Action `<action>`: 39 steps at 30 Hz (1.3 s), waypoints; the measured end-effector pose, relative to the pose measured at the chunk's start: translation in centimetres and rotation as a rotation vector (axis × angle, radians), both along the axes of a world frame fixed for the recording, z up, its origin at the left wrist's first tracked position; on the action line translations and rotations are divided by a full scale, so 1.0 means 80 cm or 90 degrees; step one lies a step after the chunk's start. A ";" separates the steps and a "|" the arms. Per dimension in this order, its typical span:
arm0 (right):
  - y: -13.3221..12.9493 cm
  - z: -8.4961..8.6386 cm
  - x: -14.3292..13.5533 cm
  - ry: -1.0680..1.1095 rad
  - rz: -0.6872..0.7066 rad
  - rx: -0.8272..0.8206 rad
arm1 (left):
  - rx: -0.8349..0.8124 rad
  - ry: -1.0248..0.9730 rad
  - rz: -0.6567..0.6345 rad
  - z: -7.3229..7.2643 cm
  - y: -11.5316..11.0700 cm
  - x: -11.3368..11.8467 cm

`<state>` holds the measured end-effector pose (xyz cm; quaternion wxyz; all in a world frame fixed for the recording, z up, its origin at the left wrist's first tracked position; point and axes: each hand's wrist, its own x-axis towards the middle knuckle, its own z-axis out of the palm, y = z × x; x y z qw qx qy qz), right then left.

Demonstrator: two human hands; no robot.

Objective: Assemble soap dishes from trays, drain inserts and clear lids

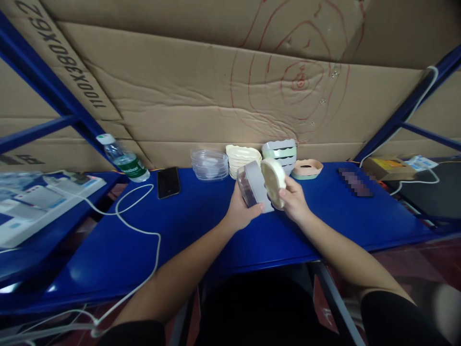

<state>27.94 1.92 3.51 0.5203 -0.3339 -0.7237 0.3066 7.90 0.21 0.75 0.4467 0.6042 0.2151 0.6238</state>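
While the left hand (240, 210) was closed around a grey container (256, 185), its thumb along the lower edge, the right hand (294, 198) pinched a cream scalloped piece (273, 180) by its right side, close beside the container. Both pieces hung over the blue table (201, 226), its front edge nearer the body, cream stack (244, 156) behind, blue surface stretching leftward toward a phone (168, 182).

Light is soft; shadow dims the cardboard (403, 33) above and right of the fingers (256, 210). Left of them, glare spots the blue tabletop (76, 274) and the green-labelled bottle (128, 166) blurs.
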 end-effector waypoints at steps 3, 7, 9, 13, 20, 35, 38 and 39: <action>0.010 0.007 0.024 0.078 -0.150 0.066 | -0.046 -0.006 0.027 -0.003 0.008 -0.008; 0.033 0.048 0.096 -0.079 -0.359 0.284 | -0.082 -0.021 0.052 -0.004 0.014 -0.015; 0.056 0.065 0.145 -0.170 -0.452 0.354 | -0.102 -0.026 0.048 -0.004 0.014 -0.014; 0.110 0.058 0.224 -0.333 -0.577 0.299 | -0.130 -0.038 0.026 -0.001 0.012 -0.011; 0.132 -0.002 0.220 -0.508 -0.473 0.206 | -0.118 -0.028 -0.009 0.002 0.011 -0.008; 0.006 0.076 0.023 -0.252 -0.005 0.235 | -0.007 0.005 0.074 0.001 0.009 0.001; -0.008 0.074 -0.022 -0.234 0.048 0.134 | 0.018 0.042 0.126 0.007 0.008 -0.003; -0.009 0.071 -0.029 -0.206 0.050 0.106 | 0.023 0.052 0.134 0.008 0.008 -0.005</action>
